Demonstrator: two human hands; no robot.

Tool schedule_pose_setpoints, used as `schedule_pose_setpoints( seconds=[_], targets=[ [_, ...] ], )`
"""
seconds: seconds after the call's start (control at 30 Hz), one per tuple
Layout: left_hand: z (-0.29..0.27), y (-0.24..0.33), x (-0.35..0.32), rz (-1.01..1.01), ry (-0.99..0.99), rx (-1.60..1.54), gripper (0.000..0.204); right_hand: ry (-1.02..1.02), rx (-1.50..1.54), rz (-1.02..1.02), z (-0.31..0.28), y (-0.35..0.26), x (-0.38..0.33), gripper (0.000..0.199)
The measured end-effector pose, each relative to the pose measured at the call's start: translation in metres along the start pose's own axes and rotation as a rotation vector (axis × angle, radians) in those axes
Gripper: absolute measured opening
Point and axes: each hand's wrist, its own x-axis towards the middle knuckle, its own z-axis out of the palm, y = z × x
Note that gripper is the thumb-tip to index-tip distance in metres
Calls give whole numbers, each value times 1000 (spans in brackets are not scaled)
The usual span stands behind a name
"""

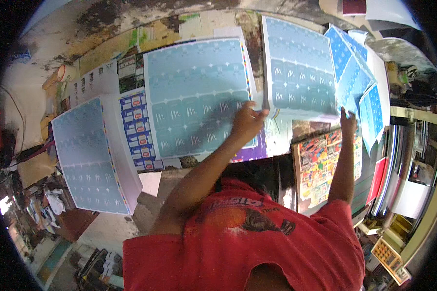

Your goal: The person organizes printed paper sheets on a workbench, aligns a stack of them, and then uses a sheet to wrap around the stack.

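A pile of blue printed sheets [90,157] is lying at the left. Small red and blue label sheets [138,131] are peeking out beside it. A bright, many-coloured poster [318,162] is lying at the right. A roll of tape [62,72] is sitting far off on the left.

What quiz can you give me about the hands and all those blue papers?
1. True or false: the left hand is at the right edge of the big blue sheet in the middle.
2. What colour is the shirt? A green, B red, C white.
3. Fill in: the right hand reaches up to the fanned sheets, which are ____ in colour.

Key: 1 true; 2 B; 3 blue.
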Motion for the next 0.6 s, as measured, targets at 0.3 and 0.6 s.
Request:
schedule_pose_setpoints(
  seconds=[0.3,0.6],
  targets=[
    [-222,-168,-147,-216,620,317,49,-679,1040,-11,-62,-184,-305,47],
    [-260,-188,-130,-372,313,-152,34,-1067,1220,304,-50,-206,-287,47]
  ],
)
